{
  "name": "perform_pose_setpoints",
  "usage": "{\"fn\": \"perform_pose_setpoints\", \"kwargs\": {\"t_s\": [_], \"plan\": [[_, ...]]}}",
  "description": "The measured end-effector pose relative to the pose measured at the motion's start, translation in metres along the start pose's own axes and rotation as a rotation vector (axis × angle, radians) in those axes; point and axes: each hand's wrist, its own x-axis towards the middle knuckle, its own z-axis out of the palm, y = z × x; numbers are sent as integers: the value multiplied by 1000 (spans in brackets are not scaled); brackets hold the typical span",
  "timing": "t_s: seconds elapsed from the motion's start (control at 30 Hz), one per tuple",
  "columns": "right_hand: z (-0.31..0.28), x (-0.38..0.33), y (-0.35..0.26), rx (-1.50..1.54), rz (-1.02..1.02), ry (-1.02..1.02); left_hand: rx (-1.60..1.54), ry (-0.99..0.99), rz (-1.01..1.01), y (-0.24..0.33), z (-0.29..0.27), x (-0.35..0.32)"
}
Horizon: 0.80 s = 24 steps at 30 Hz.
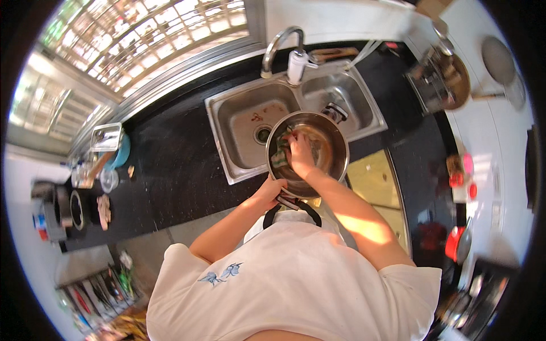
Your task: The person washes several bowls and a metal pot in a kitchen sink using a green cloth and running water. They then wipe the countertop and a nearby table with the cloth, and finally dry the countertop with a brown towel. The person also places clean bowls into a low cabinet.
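Note:
A round stainless steel pot [335, 145] is held tilted, with its mouth toward me, over the near edge of the double sink [223, 149]. My left hand [271, 190] is closed on the pot's near left side, beside its near handle. Inside the pot, my right hand [300, 154] presses a crumpled green cloth [279, 157] against the left inner wall. Its fingers are bent over the cloth and partly hide it. At the pot's far side the other handle [334, 111] sticks out over the right basin.
A curved faucet [281, 41] with a white body rises behind the basins. Reddish scraps [257, 117] lie near the left drain. Left on the black counter [170, 170] stand a blue container [121, 153] and a clear cup [109, 181]. A rack [427, 85] stands at the right.

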Motion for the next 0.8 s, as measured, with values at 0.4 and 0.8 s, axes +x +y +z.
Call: {"fn": "perform_pose_setpoints", "kwargs": {"t_s": [0.4, 0.8], "plan": [[-86, -176, 12, 178, 271, -259, 525, -439, -95, -7, 47, 15], [-209, -398, 16, -1144, 38, -28, 1003, -679, -318, -161, 135, -88]]}}
